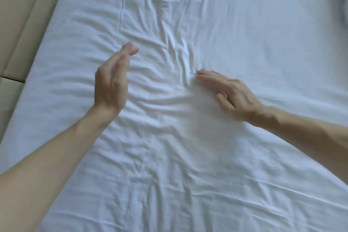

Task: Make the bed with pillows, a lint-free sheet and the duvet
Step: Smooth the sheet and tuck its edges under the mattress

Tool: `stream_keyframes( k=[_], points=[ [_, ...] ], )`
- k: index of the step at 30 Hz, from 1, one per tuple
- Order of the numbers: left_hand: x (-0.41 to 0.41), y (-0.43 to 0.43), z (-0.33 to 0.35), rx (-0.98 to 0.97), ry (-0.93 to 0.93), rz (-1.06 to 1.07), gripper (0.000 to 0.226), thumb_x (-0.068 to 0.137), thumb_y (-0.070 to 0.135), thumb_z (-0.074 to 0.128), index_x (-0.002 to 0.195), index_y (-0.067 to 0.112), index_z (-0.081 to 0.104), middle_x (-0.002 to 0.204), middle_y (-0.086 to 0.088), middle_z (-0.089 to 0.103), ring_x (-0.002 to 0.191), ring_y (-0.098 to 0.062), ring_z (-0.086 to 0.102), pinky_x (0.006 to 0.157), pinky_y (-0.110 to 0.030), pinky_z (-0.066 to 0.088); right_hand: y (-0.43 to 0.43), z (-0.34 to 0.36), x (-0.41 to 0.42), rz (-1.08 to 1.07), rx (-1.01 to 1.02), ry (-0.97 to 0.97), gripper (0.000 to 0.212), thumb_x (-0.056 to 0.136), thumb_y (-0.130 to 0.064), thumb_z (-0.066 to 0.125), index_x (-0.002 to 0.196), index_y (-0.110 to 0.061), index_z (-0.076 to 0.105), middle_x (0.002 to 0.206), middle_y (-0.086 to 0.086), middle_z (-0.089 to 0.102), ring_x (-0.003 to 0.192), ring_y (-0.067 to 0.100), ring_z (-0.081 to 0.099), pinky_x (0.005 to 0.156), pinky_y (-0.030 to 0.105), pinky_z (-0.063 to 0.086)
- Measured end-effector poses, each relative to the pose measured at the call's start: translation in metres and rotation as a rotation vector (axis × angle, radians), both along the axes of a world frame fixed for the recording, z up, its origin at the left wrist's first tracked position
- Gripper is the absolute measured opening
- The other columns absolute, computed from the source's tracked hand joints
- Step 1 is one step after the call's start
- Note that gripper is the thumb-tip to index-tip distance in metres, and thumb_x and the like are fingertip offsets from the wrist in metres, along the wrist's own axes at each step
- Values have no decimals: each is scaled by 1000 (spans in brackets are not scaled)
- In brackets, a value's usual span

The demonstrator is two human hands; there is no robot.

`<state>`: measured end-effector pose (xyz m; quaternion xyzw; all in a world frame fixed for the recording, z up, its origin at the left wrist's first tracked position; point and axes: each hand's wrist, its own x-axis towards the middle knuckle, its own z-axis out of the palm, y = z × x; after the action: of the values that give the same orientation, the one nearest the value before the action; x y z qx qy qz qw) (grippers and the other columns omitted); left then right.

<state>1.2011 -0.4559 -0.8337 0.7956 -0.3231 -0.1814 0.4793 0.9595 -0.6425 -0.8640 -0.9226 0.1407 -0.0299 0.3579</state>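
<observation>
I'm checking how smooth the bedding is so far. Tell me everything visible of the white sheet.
The white sheet looks like thin matte cloth, spread flat but creased; wrinkles bunch between the hands, and a long fold line runs down its left part. The right hand lies on it with straight fingers; the left hand is held edge-on, contact unclear.

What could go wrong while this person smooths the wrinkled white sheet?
1. The right hand rests on the sheet right where the creases bunch. A sideways push may pile those folds deeper instead of flattening them.
2. The left hand hovers above the cloth, so nothing anchors that side, and the whole sheet might shift along with the push.
</observation>
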Motion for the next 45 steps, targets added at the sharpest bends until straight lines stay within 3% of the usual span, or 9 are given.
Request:
stream_keyframes(
  k=[3, 6, 9, 14, 19, 25, 30, 38, 45],
  points=[
    [39, 6, -26, 200, -62, 72, 53, 104, 43, 34, 142, 15, 59, 158, 0, 45, 149, -6, 33, 124, -28, 25, -16, -6, 13, -265, -64, 34, 72, 84, -25, 31, 150, -1, 45, 157, 16, 43, 150, 23, 33, 126, 37, 20],
    [34, 11, -53, 321, -231, -50, 68, 100, 50, 28, 150, 9, 50, 160, -8, 41, 153, -16, 28, 125, -25, 12, 27, -15, 17, -51, -35, -4, 64, 89, -23, 37, 147, 2, 48, 154, 18, 46, 149, 29, 36, 125, 46, 24],
    [-8, 3, -56, 234, -238, -228, 61, 104, 41, 29, 146, 4, 54, 156, -10, 47, 150, -17, 35, 125, -29, 21, 71, -10, 6, 74, 112, -48, 57, 87, -8, 40, 140, 3, 56, 148, 15, 55, 144, 21, 45, 123, 34, 30],
    [-97, 5, -49, 157, -153, -485, 58, 105, 39, 28, 148, 8, 53, 157, -4, 46, 152, -12, 31, 126, -30, 18, 51, 0, -53, -494, 58, -160, 57, 81, -6, 36, 128, -8, 69, 136, 3, 64, 133, 6, 54, 113, 26, 42],
    [-125, 17, -30, 140, -64, -701, 58, 105, 42, 34, 149, 7, 51, 156, -4, 47, 151, -8, 30, 126, -30, 21, 12, -5, -94, -741, -134, 0, 60, 80, -8, 37, 133, -6, 66, 142, 9, 61, 135, 6, 48, 114, 12, 31],
    [-26, 34, -7, 89, -103, -218, 56, 98, 49, 38, 136, 16, 63, 138, -12, 64, 126, -15, 58, 99, -9, 40, 74, -20, -51, -533, -40, -15, 71, 79, -23, 36, 144, -1, 54, 152, 15, 50, 146, 27, 40, 125, 38, 24],
    [33, 55, -47, 328, -262, -35, 73, 96, 58, 32, 147, 10, 53, 160, -14, 41, 151, -22, 31, 126, -34, 20, 120, -3, -22, -337, 135, -129, 67, 80, -26, 43, 142, -7, 58, 143, 8, 60, 131, 15, 55, 112, 18, 38],
    [-110, 12, -59, 257, -307, -401, 69, 101, 51, 30, 153, 9, 45, 163, -8, 37, 154, -19, 26, 126, -30, 9, 41, 9, -121, -971, -17, -103, 62, 82, -19, 40, 140, -16, 61, 135, 7, 66, 111, 18, 61, 99, 31, 45],
    [-185, 13, -27, 60, -44, -563, 58, 103, 43, 39, 148, 9, 53, 156, -2, 47, 150, -7, 33, 124, -31, 27, 82, -18, -128, -898, -2, 37, 68, 85, -23, 38, 150, -3, 46, 159, 14, 41, 151, 25, 31, 122, 28, 20]
  ],
)
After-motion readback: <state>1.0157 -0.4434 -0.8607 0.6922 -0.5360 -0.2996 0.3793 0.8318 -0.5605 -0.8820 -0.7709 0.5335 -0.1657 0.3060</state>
